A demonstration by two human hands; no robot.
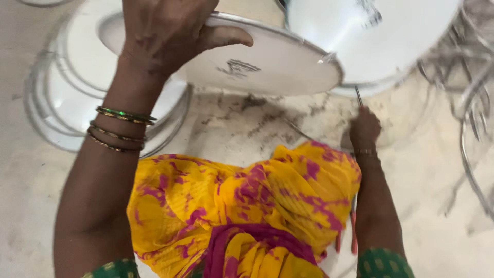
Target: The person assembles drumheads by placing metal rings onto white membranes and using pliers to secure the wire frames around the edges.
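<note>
So the left hand [164, 31] is up near the top of the view, grip wrapped over the rim of a round shiny steel plate [267, 64], thumb laid flat across its face and the rest of the fingers curled over the far edge. The plate is tilted, lifted off the floor, and there's a small dark stamped mark near its middle. Thin green and gold bangles [121, 128] sit on that wrist.

The right hand [364, 128] is lower down and to the right, closed up into a fist around a thin metal tool [358, 96] that pokes straight up out of it, its tip sitting right at the lower edge of another big round steel plate [370, 36]. Can't really tell what kind of tool it is, too skinny and blurry.

Behind the left arm there's a stack of round steel plates [67, 108] lying on the pale stone floor [247, 123], which has dark scuffs and grit on it. A yellow cloth with magenta blotches [247, 206] covers the lap between both arms. More blurry metal rings [473, 103] on the far right.
</note>
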